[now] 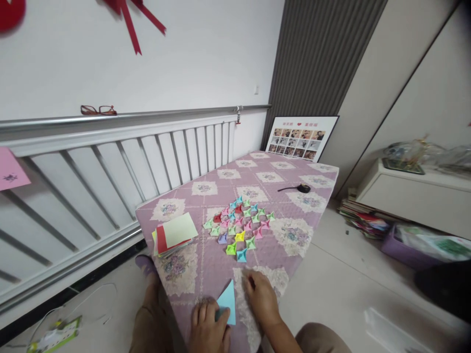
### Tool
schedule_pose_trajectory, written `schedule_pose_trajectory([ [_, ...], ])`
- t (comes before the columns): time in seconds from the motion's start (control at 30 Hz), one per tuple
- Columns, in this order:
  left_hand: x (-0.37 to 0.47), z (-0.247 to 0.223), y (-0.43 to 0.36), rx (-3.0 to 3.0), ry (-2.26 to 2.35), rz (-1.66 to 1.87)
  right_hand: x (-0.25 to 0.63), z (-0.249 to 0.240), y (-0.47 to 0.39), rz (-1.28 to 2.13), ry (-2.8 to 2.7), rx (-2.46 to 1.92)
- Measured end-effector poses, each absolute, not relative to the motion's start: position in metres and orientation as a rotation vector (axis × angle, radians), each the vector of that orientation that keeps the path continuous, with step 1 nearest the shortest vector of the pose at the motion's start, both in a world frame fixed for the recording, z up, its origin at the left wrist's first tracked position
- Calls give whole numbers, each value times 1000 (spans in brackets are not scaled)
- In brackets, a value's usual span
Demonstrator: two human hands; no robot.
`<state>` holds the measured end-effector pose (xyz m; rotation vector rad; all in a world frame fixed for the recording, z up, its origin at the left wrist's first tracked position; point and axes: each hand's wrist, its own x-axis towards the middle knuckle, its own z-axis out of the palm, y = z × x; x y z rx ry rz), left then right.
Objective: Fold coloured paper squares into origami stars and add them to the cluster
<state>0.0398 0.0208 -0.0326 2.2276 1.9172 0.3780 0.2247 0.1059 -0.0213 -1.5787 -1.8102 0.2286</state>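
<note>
Purple floral tablecloth (pixel 209 264) under the work; reference = cluster of folded paper pieces (pixel 239 222), mixed colours, tight rows.

Work piece: light-blue paper (pixel 228 303), near side of cluster, tip pointing toward it, strip of cloth between the 2. Left hand (pixel 208 326) has hold of that paper: thumb on its face, fingers at its left edge. Right hand (pixel 263 296) is near side of cluster, slightly right, apart from the left hand and off the paper; fingers curled in, can't tell if tips meet or hold something.

Edges: left edge of cloth runs close beside the left hand. Right edge meets the right forearm (pixel 281 336) in view. Radiator (pixel 191 149) borders the cloth far-left of cluster. Paper stack (pixel 180 231), left of cluster, sits close to the left edge, sheets not squared, cloth gap to cluster.

Room: right of cluster, a band of cloth, then edge, then floor (pixel 331 284). Biggest stretch is far side of cluster; black item with thin tail (pixel 303 188) lies far-right there, near the right edge. Photo board (pixel 300 139) stands at the far end. Near side is tightest: 2 hands plus paper fill most of the width.
</note>
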Motion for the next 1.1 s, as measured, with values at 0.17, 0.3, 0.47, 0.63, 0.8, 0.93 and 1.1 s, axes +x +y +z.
schedule_pose_trajectory([
  [0.17, 41, -41, 22, 2254, 1939, 429, 234, -23, 137, 211, -1769, -1588],
  [0.3, 41, -46, 23, 2257, 1955, 480, 234, -25, 149, 224, -1766, -1586],
  [0.47, 40, -48, 24, 2276, 1971, 486, 233, -23, 155, 251, -1788, -1600],
  [0.63, 40, -49, 24, 2280, 1979, 457, 231, -20, 157, 258, -1806, -1621],
  [0.8, 40, -46, 25, 2237, 1969, 426, 231, -20, 158, 256, -1823, -1635],
  [0.93, 41, -44, 25, 2225, 1984, 368, 231, -21, 158, 249, -1829, -1647],
  [1.1, 41, -45, 25, 2261, 1986, 399, 231, -20, 159, 245, -1843, -1631],
])
